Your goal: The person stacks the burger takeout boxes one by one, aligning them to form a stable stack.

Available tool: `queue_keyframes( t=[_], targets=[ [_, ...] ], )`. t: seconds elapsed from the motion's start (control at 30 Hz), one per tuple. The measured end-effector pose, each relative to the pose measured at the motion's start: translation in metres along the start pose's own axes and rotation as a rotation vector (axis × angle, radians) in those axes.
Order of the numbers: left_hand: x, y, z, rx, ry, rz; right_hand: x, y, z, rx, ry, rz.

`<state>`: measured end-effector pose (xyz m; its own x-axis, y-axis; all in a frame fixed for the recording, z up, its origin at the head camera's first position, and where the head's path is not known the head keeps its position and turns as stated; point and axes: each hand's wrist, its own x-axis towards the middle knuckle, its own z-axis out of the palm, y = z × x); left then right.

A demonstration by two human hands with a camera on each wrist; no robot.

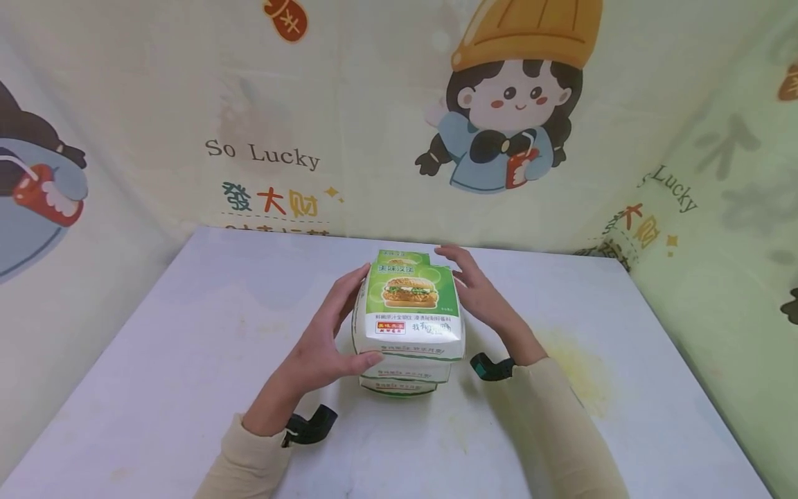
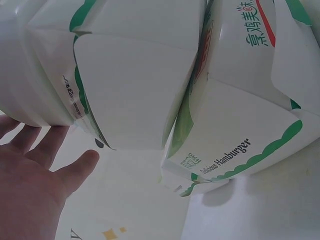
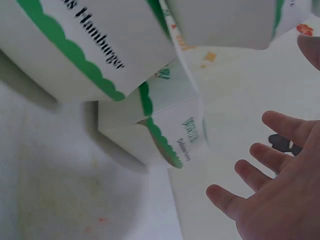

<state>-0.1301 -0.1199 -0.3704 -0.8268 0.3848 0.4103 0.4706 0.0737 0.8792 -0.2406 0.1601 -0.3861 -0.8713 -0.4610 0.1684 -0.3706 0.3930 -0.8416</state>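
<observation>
A stack of white and green cardboard hamburger boxes stands on the table, its top box (image 1: 411, 333) printed with a burger picture. Part of another box (image 1: 404, 257) shows just behind that top one. My left hand (image 1: 324, 339) lies along the left side of the top box, thumb spread toward its front face. In the left wrist view the left hand (image 2: 35, 175) has its fingertips at the box's edge, partly hidden by it. My right hand (image 1: 475, 287) is beside the right side; in the right wrist view its fingers (image 3: 225, 200) are straight and spread, apart from the boxes.
The white table (image 1: 187, 374) carries a yellowish stain (image 1: 573, 367) on the right. A cloth backdrop (image 1: 374, 104) with cartoon prints rises behind the table and along both sides. Black wrist cameras (image 1: 312, 424) are strapped to both wrists.
</observation>
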Motion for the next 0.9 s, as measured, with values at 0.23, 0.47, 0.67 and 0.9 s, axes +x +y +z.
queue_keyframes(
  t=[0.23,0.47,0.67,0.9],
  targets=[
    [0.0,-0.003,-0.002,0.017,0.001,-0.001,0.013,0.015,0.008,-0.046,-0.045,-0.046],
    [0.002,-0.001,-0.003,0.016,-0.001,-0.007,0.016,0.025,0.014,0.015,-0.114,-0.134],
    [0.002,0.0,-0.003,0.017,0.0,-0.004,0.019,0.03,0.017,0.175,-0.182,-0.079],
    [0.002,0.0,-0.003,0.027,0.004,-0.008,0.023,0.033,0.019,0.09,-0.161,-0.091]
  ],
)
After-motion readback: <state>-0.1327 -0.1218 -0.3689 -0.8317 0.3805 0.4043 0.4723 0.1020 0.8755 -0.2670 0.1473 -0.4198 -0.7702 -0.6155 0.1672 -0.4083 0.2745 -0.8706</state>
